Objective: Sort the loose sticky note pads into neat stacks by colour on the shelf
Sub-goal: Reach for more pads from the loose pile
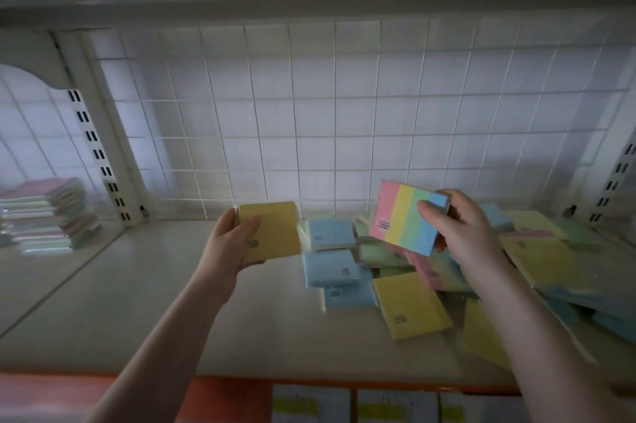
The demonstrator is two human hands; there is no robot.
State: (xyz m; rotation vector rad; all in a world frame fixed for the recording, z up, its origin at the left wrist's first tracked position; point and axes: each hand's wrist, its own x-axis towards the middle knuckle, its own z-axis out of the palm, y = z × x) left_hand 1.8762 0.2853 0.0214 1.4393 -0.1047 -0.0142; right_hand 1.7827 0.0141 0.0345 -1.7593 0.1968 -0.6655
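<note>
My left hand (231, 239) grips a yellow sticky note pad (272, 233) above the white shelf (137, 285), thumb across its front. My right hand (457, 226) holds up a striped pad (402, 216) with pink, yellow, green and blue bands, pinched at its right end. Below and to the right lies a loose pile of pads: blue ones (332, 267), a yellow one (409, 305), green ones (382, 254) and pink ones (426, 271), overlapping at odd angles.
A white wire grid (309, 119) backs the shelf. Behind a divider at the far left stands a tall stack of pastel pads (48, 212). An orange shelf edge (223, 384) with price labels (395, 405) runs along the front. The shelf's left half is bare.
</note>
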